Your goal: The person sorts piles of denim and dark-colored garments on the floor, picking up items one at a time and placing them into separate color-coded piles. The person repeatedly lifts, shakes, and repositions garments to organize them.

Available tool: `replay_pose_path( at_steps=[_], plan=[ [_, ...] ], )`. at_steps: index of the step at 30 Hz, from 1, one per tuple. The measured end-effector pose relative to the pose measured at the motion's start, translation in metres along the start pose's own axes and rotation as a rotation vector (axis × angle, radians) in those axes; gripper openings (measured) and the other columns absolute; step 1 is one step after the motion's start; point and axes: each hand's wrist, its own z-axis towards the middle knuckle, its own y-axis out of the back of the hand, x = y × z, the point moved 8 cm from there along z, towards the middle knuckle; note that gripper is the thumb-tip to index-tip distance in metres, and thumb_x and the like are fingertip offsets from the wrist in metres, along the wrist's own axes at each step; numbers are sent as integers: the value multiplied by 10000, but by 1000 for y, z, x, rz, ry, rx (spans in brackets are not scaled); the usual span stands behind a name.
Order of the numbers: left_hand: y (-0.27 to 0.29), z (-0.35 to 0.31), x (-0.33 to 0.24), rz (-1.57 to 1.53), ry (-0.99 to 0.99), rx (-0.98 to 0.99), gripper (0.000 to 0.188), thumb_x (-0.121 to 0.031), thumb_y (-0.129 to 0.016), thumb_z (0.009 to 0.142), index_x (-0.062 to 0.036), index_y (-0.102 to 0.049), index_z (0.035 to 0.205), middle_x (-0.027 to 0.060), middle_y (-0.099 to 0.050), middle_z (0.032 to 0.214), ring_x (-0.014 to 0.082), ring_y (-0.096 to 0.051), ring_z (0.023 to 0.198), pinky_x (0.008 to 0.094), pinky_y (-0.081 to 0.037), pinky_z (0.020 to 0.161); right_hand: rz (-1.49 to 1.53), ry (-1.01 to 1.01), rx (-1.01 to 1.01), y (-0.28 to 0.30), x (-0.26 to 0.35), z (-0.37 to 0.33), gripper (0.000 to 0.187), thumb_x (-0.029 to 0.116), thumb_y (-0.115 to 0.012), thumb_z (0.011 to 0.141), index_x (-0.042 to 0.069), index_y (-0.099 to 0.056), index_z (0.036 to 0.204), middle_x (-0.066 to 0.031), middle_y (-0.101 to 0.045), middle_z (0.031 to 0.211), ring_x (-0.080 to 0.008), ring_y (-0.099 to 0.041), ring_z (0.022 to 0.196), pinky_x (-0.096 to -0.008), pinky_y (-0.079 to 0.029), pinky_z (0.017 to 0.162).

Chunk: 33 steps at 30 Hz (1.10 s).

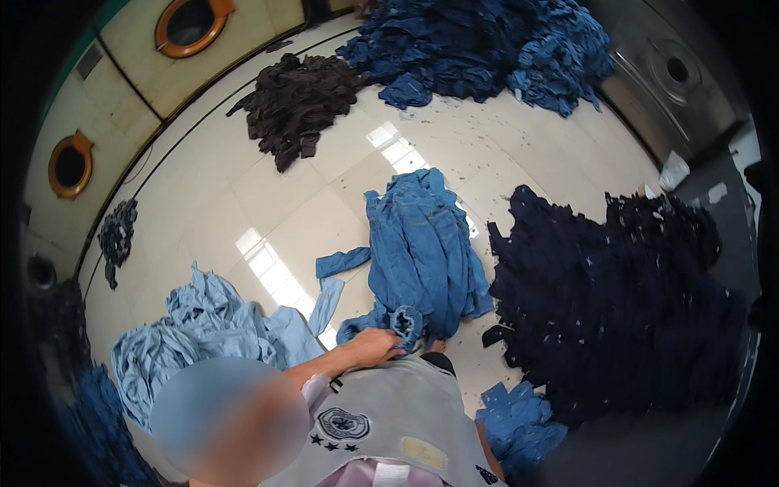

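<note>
Nearest the camera, a person in a grey sleeveless top (398,414) bends over the glossy cream tiled floor (243,195). One bare hand (375,346) reaches forward from under the torso and its fingers close on the rolled hem of a mid-blue denim garment, the lowest part of a heap of mid-blue denim clothes (426,252) lying at the middle of the floor. Which of the person's hands this is cannot be told, since the arm's origin is hidden by the body; the other hand is hidden from the camera.

Just left of the hand, toward the floor's near-left edge, lies a pale blue crumpled fabric pile (203,333). At the near-right edge sits a small bright blue scrap bundle (519,422). Right of the denim heap, apart from it, spreads a wide dark navy pile of cloth pieces (617,300).

Farther off, a black fabric heap (300,101) rests near the far-left side, and a large mixed blue mound (487,45) fills the far edge. Along the left wall stand cream machines with round orange-rimmed doors (191,24), and a small dark bundle (118,235) lies at their foot.
</note>
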Motion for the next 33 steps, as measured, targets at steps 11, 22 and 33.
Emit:
replay_pose_path(
  at_steps=[11, 22, 33],
  plan=[
    [218, 171, 34, -44, -167, 194, 547, -464, -635, 880, 21, -535, 649, 80, -441, 574, 187, -435, 556, 398, -391, 551, 1292, -351, -3, -97, 11, -105, 308, 249, -532, 930, 76, -533, 1184, -107, -638, 936, -230, -646, 781, -362, -547, 649],
    [-38, 149, 304, 78, 520, -172, 712, -581, -395, 934, 63, -437, 1234, 364, -568, 1124, 514, -547, 1065, 540, -461, 873, 1196, -397, -159, -79, 43, -159, 255, 202, -602, 862, 59, -684, 1056, -95, -694, 910, -199, -635, 751, -323, -510, 691],
    [-317, 41, 126, 63, 351, 595, 606, -499, -409, 926, 41, -684, 945, 298, -653, 958, 436, -628, 954, 471, -477, 855, 1742, -735, 22, -199, -123, -177, 275, 234, -550, 898, 78, -577, 1123, -120, -657, 869, -207, -646, 697, -369, -537, 588]
  ],
)
